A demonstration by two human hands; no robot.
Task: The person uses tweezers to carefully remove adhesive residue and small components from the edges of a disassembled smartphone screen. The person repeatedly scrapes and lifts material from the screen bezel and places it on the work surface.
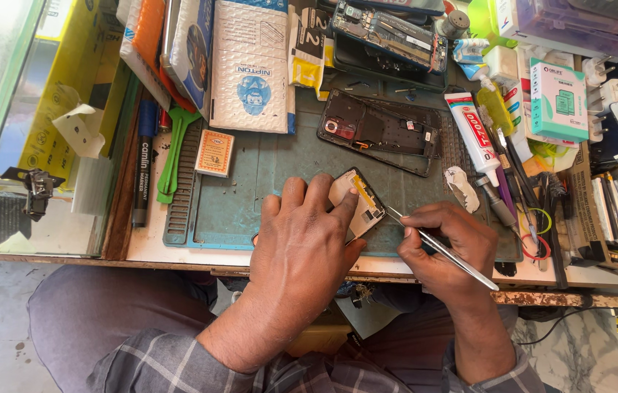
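One white padded pouch (249,69), upper centre

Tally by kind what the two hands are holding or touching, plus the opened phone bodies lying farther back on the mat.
Small phone part with yellow strip, under left hand: 1
Metal tweezers, in right hand: 1
Opened black phone bodies: 2
Total: 4

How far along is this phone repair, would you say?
Well into it, I'd judge. Done: the dark phone frame lies opened and stripped on the green mat. In hand: the left hand steadies a small phone part while the right hand works tweezers at its edge. Left: nothing looks put back together.
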